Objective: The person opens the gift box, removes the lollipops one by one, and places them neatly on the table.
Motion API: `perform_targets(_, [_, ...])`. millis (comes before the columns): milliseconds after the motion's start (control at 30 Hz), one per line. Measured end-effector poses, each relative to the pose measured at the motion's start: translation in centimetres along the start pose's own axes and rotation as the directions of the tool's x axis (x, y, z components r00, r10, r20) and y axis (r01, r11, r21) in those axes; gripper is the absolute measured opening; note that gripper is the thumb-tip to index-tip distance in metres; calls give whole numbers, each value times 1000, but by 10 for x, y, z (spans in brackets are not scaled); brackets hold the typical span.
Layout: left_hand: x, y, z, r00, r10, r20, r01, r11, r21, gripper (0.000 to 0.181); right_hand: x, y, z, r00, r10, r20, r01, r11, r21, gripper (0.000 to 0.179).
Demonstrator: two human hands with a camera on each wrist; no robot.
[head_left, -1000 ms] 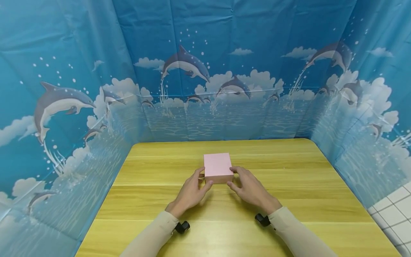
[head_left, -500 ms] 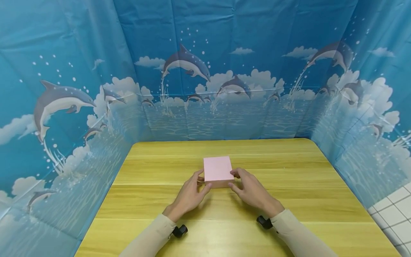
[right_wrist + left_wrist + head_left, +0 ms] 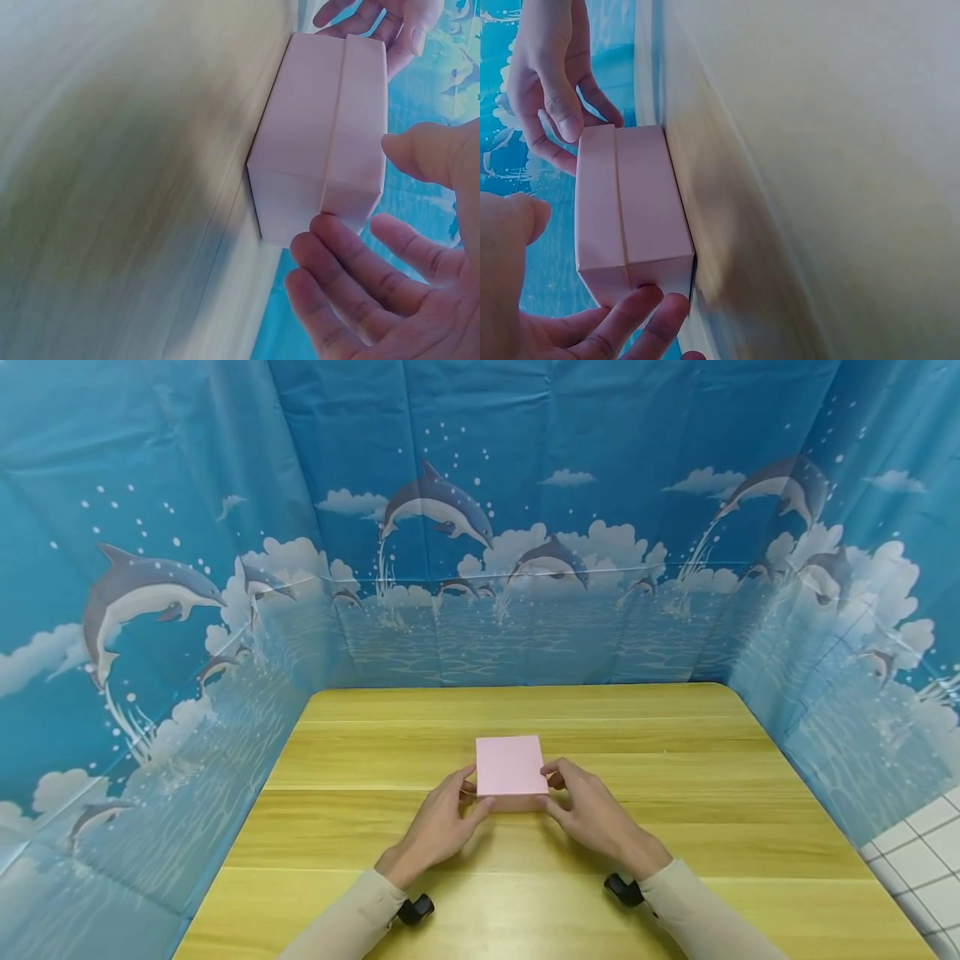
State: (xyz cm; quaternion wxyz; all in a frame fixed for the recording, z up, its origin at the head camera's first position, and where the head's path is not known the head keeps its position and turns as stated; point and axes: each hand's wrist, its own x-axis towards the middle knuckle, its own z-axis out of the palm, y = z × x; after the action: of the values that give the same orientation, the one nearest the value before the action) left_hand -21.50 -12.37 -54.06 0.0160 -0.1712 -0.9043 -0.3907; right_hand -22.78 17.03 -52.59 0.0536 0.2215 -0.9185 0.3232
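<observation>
A small pink box (image 3: 510, 766) with a lid lies on the wooden table, its lid seam showing in both wrist views. My left hand (image 3: 437, 827) holds its left side, fingertips against the side wall and thumb by the front left corner. From the opposite side my right hand (image 3: 603, 817) holds it, fingers along the right wall and thumb at the front right corner. In the left wrist view the pink box (image 3: 641, 199) shows my left fingertips touching its near end. The right wrist view shows the pink box (image 3: 322, 120) with my right fingertips at its end. Its underside is hidden.
A yellow wood-grain table (image 3: 360, 760) spreads around the box. Blue curtains (image 3: 480, 635) printed with dolphins enclose its back and sides. White tiles (image 3: 922, 860) show at the right. Each wrist carries a small black camera, such as the left one (image 3: 416, 910).
The pink box has slid a short way toward me along the table, both hands moving back with it. The fingers have stayed at its sides.
</observation>
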Motion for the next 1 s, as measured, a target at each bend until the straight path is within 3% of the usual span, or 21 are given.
perform_targets(567, [-17,6,0,999,33,31,-33,999,14,76,-17,-6,-7,999,29,32,-29,1000,6,76])
perform_targets(1000, [-26,11,1,998,51,49,-53,998,45,82,-26,-9,-14,992,38,117,-43,998,36,88])
